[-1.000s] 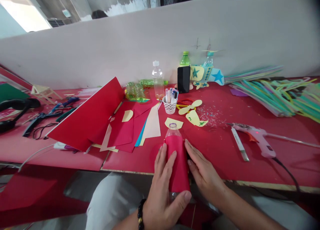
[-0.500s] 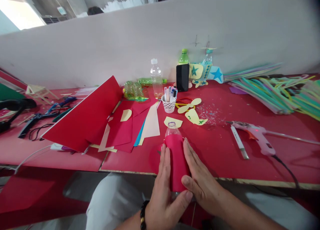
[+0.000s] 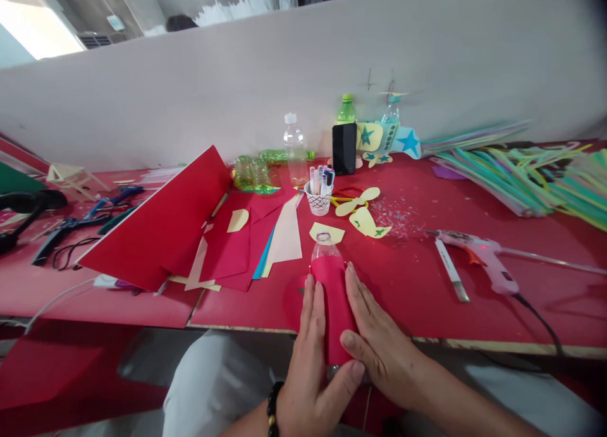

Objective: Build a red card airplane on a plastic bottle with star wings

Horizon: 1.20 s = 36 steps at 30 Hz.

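A clear plastic bottle [image 3: 326, 250], its neck open and pointing away from me, lies at the table's front edge. Red paper [image 3: 331, 304] is wrapped around its body. My left hand [image 3: 313, 361] presses along the left side of the wrap, fingers straight and thumb across the bottom end. On the right side, my right hand [image 3: 374, 336] presses with straight fingers, its thumb on the paper near the base. Between them the two hands hold the bottle. Just past the neck lies a cream paper piece [image 3: 334, 234]. A round red paper piece [image 3: 294, 301] is partly hidden beside my left hand.
A pink glue gun [image 3: 488, 253] and a white marker [image 3: 453, 272] lie at right. A cup of markers [image 3: 318, 200], a phone [image 3: 344, 149] and a clear bottle [image 3: 296, 149] stand behind. Paper sheets [image 3: 227, 250] and a red board [image 3: 161, 225] are at left.
The view has shifted very slightly. Both hands stay pressed on the wrapped bottle, with no clear movement of their own.
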Each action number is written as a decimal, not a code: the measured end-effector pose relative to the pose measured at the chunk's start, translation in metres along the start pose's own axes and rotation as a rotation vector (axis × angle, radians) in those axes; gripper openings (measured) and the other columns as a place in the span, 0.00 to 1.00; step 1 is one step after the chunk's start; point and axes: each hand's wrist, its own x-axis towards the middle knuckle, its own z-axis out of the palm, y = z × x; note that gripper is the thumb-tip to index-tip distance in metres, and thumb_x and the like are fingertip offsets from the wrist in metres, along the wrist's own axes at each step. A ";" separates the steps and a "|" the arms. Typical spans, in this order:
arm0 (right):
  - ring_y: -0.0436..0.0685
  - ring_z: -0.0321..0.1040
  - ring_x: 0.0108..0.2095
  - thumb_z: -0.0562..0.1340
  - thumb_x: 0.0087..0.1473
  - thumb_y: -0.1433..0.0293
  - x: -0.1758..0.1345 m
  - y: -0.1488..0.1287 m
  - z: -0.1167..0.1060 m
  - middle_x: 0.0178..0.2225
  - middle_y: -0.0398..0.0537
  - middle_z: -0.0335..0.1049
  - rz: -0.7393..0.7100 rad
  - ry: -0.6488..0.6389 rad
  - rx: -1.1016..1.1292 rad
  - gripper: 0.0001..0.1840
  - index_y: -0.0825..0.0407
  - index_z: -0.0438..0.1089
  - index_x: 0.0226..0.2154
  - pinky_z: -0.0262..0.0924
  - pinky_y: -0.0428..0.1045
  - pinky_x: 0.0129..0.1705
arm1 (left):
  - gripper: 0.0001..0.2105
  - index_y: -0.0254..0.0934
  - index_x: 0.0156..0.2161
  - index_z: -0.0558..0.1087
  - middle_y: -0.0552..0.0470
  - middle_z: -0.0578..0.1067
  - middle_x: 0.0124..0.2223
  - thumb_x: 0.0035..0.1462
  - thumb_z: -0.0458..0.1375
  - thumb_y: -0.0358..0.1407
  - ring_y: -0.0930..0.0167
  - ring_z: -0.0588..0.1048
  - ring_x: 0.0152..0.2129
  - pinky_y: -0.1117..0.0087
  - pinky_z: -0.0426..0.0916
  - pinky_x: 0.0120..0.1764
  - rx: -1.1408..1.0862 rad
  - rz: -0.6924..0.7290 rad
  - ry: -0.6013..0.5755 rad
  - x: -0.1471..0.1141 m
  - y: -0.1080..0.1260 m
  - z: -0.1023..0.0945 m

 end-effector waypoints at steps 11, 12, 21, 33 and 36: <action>0.67 0.24 0.69 0.47 0.62 0.50 -0.001 0.005 0.004 0.70 0.59 0.18 -0.069 0.094 -0.066 0.46 0.52 0.17 0.67 0.39 0.68 0.65 | 0.40 0.43 0.69 0.31 0.44 0.34 0.71 0.63 0.54 0.40 0.55 0.37 0.67 0.46 0.44 0.64 0.019 -0.015 0.003 -0.002 0.001 0.000; 0.67 0.24 0.69 0.47 0.62 0.50 -0.001 0.005 0.004 0.70 0.59 0.19 -0.082 0.101 -0.083 0.46 0.52 0.17 0.67 0.40 0.68 0.65 | 0.40 0.43 0.69 0.31 0.44 0.34 0.71 0.63 0.54 0.40 0.55 0.36 0.67 0.46 0.44 0.64 0.021 -0.018 -0.005 -0.002 0.001 0.000; 0.65 0.26 0.69 0.46 0.63 0.51 -0.001 0.005 0.004 0.70 0.60 0.21 -0.102 0.094 -0.126 0.45 0.53 0.16 0.66 0.42 0.66 0.65 | 0.39 0.42 0.69 0.32 0.44 0.35 0.71 0.63 0.53 0.40 0.55 0.37 0.67 0.47 0.43 0.65 0.070 -0.017 -0.028 -0.001 -0.001 -0.002; 0.66 0.26 0.69 0.48 0.62 0.50 0.000 0.003 0.002 0.70 0.57 0.21 -0.046 0.092 -0.070 0.46 0.52 0.19 0.67 0.40 0.68 0.65 | 0.42 0.40 0.69 0.33 0.42 0.37 0.71 0.61 0.56 0.43 0.54 0.39 0.67 0.46 0.46 0.64 0.098 0.020 0.001 0.000 -0.003 -0.002; 0.66 0.28 0.69 0.49 0.62 0.51 -0.001 0.004 0.003 0.70 0.57 0.22 -0.059 0.108 -0.076 0.45 0.50 0.19 0.67 0.42 0.67 0.65 | 0.42 0.40 0.69 0.33 0.42 0.38 0.71 0.61 0.56 0.43 0.54 0.40 0.67 0.47 0.47 0.64 0.111 0.028 0.000 0.000 -0.002 -0.002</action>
